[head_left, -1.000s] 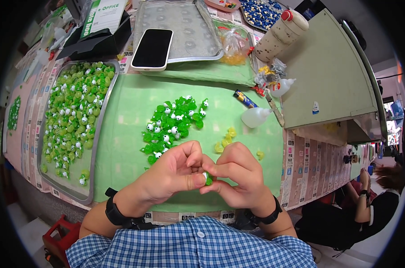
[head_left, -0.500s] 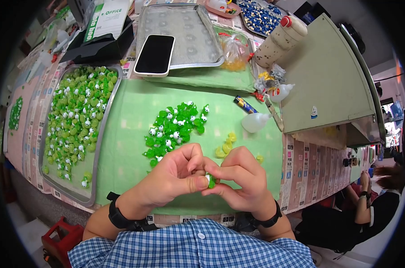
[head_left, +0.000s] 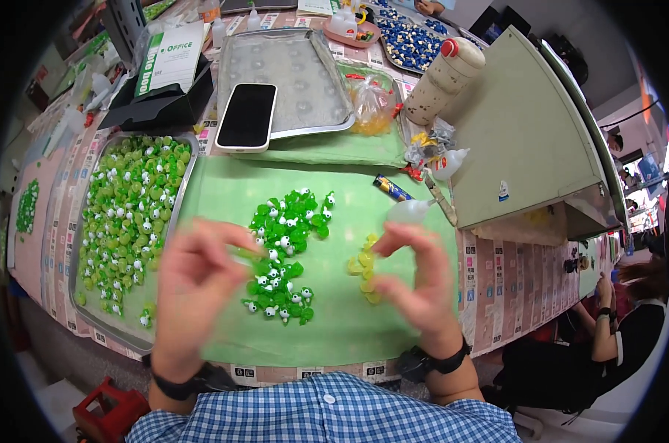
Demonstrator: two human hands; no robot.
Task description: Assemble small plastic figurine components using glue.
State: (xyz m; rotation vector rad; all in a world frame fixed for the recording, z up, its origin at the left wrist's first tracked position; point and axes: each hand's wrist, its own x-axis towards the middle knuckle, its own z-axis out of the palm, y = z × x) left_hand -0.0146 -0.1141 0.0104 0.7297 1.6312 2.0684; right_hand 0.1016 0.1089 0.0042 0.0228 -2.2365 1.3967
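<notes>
My left hand is smeared by motion between the metal tray and a pile of small green pieces with white heads. A blurred yellow-green bit shows near its fingertips; whether they grip it is unclear. My right hand is open, thumb and forefinger curved apart at the right side of a small cluster of translucent yellow pieces. The tray holds many pale-green pieces with white heads. Behind the right hand stands a translucent squeeze bottle, partly covered by the fingers.
A phone rests on the edge of an upturned-looking grey tray at the back. A glue-like blue tube, a speckled bottle and a large grey-green box line the right. Another person sits at far right.
My hands, together over a small green piece before, have parted: the left swung toward the tray, the right toward the yellow pieces. More green pieces show at the pile's near side. The view shifted slightly.
</notes>
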